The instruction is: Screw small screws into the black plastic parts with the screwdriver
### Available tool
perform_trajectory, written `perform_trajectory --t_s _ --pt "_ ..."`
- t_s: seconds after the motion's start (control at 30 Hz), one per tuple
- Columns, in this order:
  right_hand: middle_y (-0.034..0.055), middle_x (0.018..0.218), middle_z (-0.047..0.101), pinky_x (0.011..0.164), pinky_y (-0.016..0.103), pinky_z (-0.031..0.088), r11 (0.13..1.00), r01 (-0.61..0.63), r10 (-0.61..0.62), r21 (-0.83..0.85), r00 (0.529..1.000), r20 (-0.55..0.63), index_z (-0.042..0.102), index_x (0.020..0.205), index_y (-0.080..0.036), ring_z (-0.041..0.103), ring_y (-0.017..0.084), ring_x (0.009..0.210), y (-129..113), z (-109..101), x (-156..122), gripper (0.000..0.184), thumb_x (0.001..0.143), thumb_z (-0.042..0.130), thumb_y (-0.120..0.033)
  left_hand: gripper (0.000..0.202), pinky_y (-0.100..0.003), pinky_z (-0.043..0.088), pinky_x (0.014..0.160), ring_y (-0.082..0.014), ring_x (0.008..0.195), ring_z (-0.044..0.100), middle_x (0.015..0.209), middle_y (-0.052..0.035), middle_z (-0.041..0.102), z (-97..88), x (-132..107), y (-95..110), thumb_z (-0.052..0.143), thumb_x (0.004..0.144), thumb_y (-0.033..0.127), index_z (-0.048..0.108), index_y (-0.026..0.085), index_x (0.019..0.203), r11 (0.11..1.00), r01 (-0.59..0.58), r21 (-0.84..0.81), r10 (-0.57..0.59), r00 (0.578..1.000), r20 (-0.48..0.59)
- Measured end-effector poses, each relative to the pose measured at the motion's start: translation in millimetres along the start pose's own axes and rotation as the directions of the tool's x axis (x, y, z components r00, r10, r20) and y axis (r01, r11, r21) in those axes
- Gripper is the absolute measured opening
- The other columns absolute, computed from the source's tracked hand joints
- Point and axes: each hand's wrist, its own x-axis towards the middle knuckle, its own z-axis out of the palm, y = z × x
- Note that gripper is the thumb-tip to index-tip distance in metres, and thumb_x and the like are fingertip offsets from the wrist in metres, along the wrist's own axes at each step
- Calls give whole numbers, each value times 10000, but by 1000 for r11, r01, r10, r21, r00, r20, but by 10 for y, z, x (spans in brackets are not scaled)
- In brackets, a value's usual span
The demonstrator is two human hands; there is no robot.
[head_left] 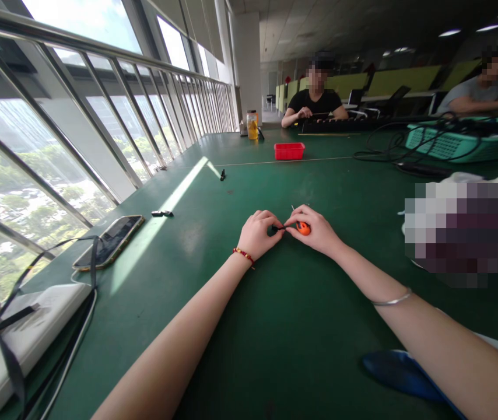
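Both my hands meet at the middle of the green table [214, 303]. My left hand [258, 232], with a red bead bracelet at the wrist, is closed in a pinch on a small black part [277, 228]. My right hand [314, 229], a silver bangle on its forearm, is closed around a small orange tool [304, 228] whose tip touches the black part. A thin pale stick pokes up behind my right fingers.
A phone [109, 240] and two small black parts [162, 213] lie to the left, a white box with a strap [21, 338] at the near left. A red tray [289, 151] and a yellow jar [252, 125] stand farther off. Cables and a teal device [450, 143] lie right. Two people sit at the far end.
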Motion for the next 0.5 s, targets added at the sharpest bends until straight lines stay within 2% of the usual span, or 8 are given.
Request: perform_trajectory --t_s 0.17,0.33,0.43,0.5 --pt "49 917 599 736 316 487 997 -75 74 2 992 -100 654 819 -227 605 189 840 22 -55 12 115 786 552 -267 58 -344 454 883 -191 929 565 1007 -24 652 1 -14 -6 626 717 247 662 203 729 999 41 22 -41 999 18" --pt "44 912 595 707 310 485 995 -92 88 -41 993 -81 651 786 -223 604 184 821 59 -69 10 102 772 557 -258 79 -330 479 863 -191 912 592 968 -21 673 32 -12 -1 598 737 234 671 208 751 992 124 10 -124 989 82" --pt "40 912 588 697 305 481 995 -88 84 -55 994 -64 653 788 -223 602 181 825 65 -57 6 103 766 556 -248 103 -310 489 846 -188 907 602 946 -25 671 -2 -29 17 582 757 247 677 209 775 983 184 -3 -184 982 48" --pt "38 914 584 692 304 480 995 -90 87 -52 995 -56 652 787 -222 600 179 824 68 -51 3 103 767 555 -249 117 -298 491 839 -185 898 610 951 -28 668 -86 -68 -21 578 763 261 680 204 780 966 258 -2 -258 966 14"
